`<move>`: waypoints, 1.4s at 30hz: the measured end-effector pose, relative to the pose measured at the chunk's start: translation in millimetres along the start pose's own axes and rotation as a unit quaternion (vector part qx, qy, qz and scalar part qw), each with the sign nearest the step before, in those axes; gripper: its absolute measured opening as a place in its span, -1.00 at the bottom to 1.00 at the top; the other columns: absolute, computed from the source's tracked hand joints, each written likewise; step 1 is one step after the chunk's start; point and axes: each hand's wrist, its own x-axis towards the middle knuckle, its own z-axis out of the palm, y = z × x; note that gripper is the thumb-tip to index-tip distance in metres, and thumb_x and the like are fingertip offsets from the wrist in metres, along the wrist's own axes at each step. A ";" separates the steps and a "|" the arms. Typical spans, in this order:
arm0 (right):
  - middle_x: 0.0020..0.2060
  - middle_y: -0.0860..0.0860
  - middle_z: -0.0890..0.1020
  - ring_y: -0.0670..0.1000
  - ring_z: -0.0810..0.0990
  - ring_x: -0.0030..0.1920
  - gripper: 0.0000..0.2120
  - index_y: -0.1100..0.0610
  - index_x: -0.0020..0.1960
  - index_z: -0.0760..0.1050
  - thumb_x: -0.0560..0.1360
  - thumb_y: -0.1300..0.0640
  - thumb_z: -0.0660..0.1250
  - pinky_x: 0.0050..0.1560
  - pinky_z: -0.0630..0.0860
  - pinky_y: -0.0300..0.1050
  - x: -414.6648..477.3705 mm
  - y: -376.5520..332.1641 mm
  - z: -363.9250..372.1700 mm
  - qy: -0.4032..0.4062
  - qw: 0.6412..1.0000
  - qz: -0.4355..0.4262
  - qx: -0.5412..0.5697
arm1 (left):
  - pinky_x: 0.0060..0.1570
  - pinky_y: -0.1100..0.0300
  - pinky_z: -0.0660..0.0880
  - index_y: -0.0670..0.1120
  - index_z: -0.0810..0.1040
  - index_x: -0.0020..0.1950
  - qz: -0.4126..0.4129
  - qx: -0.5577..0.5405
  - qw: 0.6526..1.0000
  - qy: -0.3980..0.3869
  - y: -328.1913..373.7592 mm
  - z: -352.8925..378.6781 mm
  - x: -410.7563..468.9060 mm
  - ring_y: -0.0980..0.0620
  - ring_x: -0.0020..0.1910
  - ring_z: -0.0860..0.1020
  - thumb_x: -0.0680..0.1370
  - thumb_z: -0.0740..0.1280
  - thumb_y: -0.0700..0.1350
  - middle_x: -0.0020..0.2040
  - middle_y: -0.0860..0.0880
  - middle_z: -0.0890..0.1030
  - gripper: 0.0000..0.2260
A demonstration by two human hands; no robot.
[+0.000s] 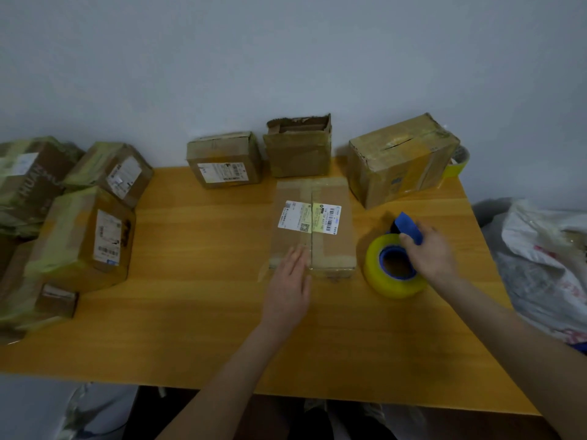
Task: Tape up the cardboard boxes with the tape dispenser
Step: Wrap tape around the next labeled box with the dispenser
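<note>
At the middle of a wooden surface (197,281) lies a flat cardboard box (313,223), closed, with a white and yellow shipping label on top and clear tape along its centre seam. The left hand (290,281) rests on the near end of this box, fingers straight and flat against the cardboard, its grip open and holding nothing. Just right of the box stands the tape dispenser (394,268), a fat yellow roll on a blue core, sitting on the surface. The right hand (432,252) has its grip closed around the dispenser's blue handle, fingers curled over it. Behind the box, against the wall, sit three more boxes: a small labelled box (224,160) to the left, an open-topped box (298,147) directly behind, and a large taped box (401,160) to the right. Far left of the box is a pile of taped parcels (82,236). Far right of it lie crumpled plastic bags (546,258).
</note>
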 end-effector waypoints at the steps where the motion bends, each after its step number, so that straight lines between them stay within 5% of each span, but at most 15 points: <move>1: 0.41 0.19 0.38 0.22 0.43 0.31 -0.50 0.22 0.49 0.26 0.63 0.03 0.21 0.22 0.43 0.10 -8.9 -9.7 7.8 0.019 0.999 -0.038 -0.001 | 0.51 0.06 0.09 -0.11 0.17 0.53 -0.031 -0.018 0.999 0.022 -5.0 -4.7 -2.4 0.12 0.51 0.05 0.65 0.15 -0.15 0.54 -0.01 0.18 -0.56; 4: 0.52 0.08 0.23 0.12 0.28 0.48 -0.44 0.14 0.57 0.12 0.63 0.07 0.21 0.42 0.30 0.05 -43.1 -41.4 45.3 -0.020 0.992 -0.125 -0.011 | 0.49 0.13 0.07 -0.12 0.13 0.55 -0.122 -0.041 0.991 0.027 -15.4 -14.1 -2.6 0.10 0.54 0.02 0.67 0.10 -0.13 0.56 0.00 0.12 -0.56; 9: 0.59 0.08 -0.06 0.11 0.07 0.56 -0.28 0.13 0.59 -0.18 0.63 -0.01 0.18 0.46 0.22 0.02 -57.4 -59.1 98.3 -0.084 0.994 -0.065 -0.014 | 0.45 0.16 0.06 -0.21 0.00 0.57 -0.215 -0.099 0.971 -0.032 -12.7 -11.9 11.8 -0.04 0.55 0.05 0.67 0.10 -0.11 0.58 -0.12 0.04 -0.49; 12: 0.58 0.08 -0.10 0.10 0.02 0.57 -0.27 0.17 0.58 -0.20 0.63 -0.01 0.18 0.48 0.20 0.02 -54.9 -57.9 107.1 -0.062 0.997 -0.052 -0.018 | 0.29 0.15 0.32 -0.22 0.14 0.53 -0.254 -0.182 0.950 -0.004 -18.3 -9.5 17.5 -0.09 0.38 0.37 0.65 0.15 -0.17 0.46 -0.14 0.34 -0.54; 14: 0.59 0.09 -0.06 0.09 0.06 0.56 -0.27 0.18 0.59 -0.15 0.63 -0.02 0.19 0.49 0.21 0.02 -53.2 -54.5 105.4 -0.066 0.996 -0.057 -0.010 | 0.12 0.18 0.41 -0.18 0.28 0.47 -0.281 -0.244 0.928 -0.003 -26.0 -11.6 15.0 -0.05 0.20 0.48 0.65 0.16 -0.17 0.32 -0.13 0.49 -0.62; 18: 0.46 0.15 0.31 0.13 0.39 0.39 -0.39 0.15 0.55 0.14 0.61 -0.07 0.22 0.34 0.42 0.07 -49.5 -37.0 88.4 -0.024 0.998 -0.057 0.011 | 0.11 0.17 0.46 -0.15 0.41 0.42 -0.308 -0.229 0.922 0.042 -50.2 -16.7 11.2 -0.01 0.15 0.53 0.60 0.28 -0.02 0.23 -0.12 0.55 -0.58; 22: 0.21 0.12 0.57 0.10 0.56 0.15 -0.38 0.10 0.53 0.21 0.56 -0.07 0.31 0.09 0.58 0.04 -50.8 -29.7 81.1 -0.023 0.997 -0.074 -0.006 | -0.35 0.43 0.35 -0.12 0.53 0.28 -0.281 -0.206 0.935 0.060 -51.7 -23.1 14.1 0.19 -0.26 0.47 0.54 0.38 -0.06 -0.24 0.09 0.50 -0.67; 28: 0.11 0.11 0.65 0.09 0.59 0.08 -0.43 0.05 0.50 0.30 0.53 0.14 0.38 0.13 0.54 -0.06 -43.7 -30.3 79.4 -0.013 0.997 -0.075 -0.012 | -0.30 0.44 0.35 -0.17 0.59 0.11 -0.243 -0.172 0.953 0.064 -51.4 -22.2 19.7 0.17 -0.27 0.47 0.47 0.45 -0.17 -0.29 0.12 0.51 -0.77; 33: 0.08 0.08 0.61 0.10 0.58 0.08 -0.48 0.04 0.45 0.32 0.53 0.04 0.38 -0.05 0.56 -0.05 -39.1 -35.1 73.1 -0.032 0.980 -0.117 -0.158 | -0.16 0.22 0.41 -0.14 0.51 0.12 -0.253 -0.062 0.965 0.014 -50.6 -23.5 27.2 0.04 -0.11 0.50 0.45 0.47 0.00 -0.10 0.01 0.55 -0.66; 36: 0.25 0.08 0.38 0.09 0.43 0.25 -0.36 0.04 0.39 0.30 0.43 -0.19 0.42 0.03 0.53 -0.04 -37.0 -44.5 74.3 -0.019 0.959 -0.143 -0.246 | 0.13 0.15 0.41 -0.13 0.36 0.30 -0.213 0.040 0.976 0.000 -47.8 -21.5 31.9 -0.04 0.20 0.41 0.36 0.50 0.15 0.23 -0.10 0.44 -0.35; 39: 0.43 0.12 0.19 0.15 0.37 0.36 -0.24 0.03 0.38 0.24 0.35 -0.33 0.41 0.06 0.52 0.02 -35.4 -58.9 88.7 -0.041 0.956 -0.126 -0.261 | 0.33 -0.04 0.38 -0.12 0.03 0.54 -0.181 -0.005 0.983 -0.031 -36.4 -9.8 41.9 -0.15 0.42 0.30 0.28 0.52 0.22 0.48 -0.16 0.22 0.03; 42: 0.36 0.13 0.30 0.19 0.54 0.15 -0.31 0.04 0.31 0.23 0.38 -0.27 0.42 -0.11 0.51 0.02 -30.1 -63.5 99.9 -0.043 0.964 -0.112 -0.237 | 0.25 -0.02 0.42 -0.11 -0.12 0.57 -0.186 0.009 0.980 -0.066 -32.0 -0.3 49.2 -0.18 0.38 0.36 0.29 0.49 0.24 0.50 -0.19 0.21 0.10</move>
